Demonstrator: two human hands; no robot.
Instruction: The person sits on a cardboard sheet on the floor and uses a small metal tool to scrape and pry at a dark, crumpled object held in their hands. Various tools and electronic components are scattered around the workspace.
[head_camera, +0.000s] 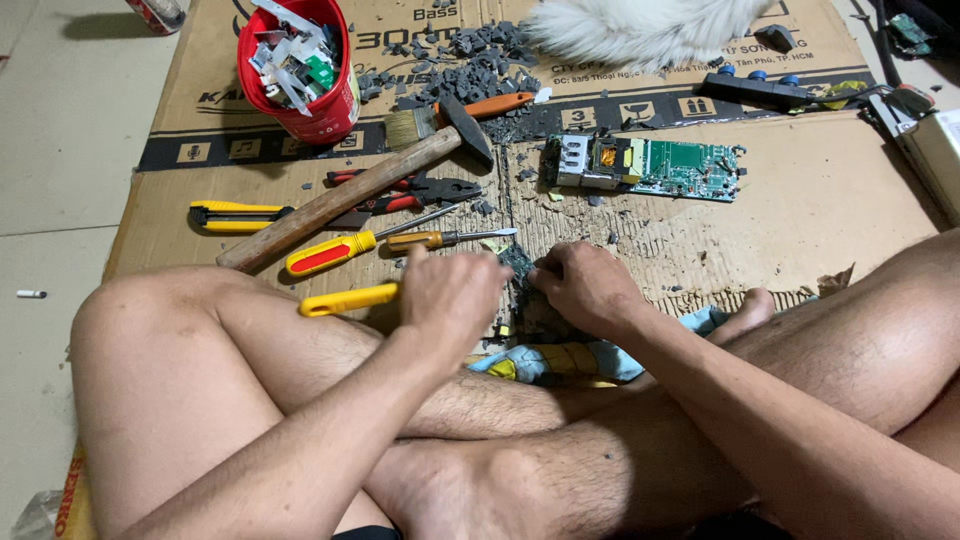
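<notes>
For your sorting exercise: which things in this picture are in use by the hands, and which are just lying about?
In use:
left hand
right hand
yellow-handled tool in the left hand
dark grey broken piece between both hands

Lying about:
wooden-handled hammer
green circuit board
red plastic bucket of scraps
red-handled pliers
orange-handled paintbrush

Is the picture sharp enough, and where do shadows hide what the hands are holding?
Head view: tools and green circuit board are sharp under even light; the left hand and right hand shade the dark piece between them, so its detail is lost.

Both hands, left hand (452, 295) and right hand (585, 285), pick at a dark fragment (517, 262).
</notes>
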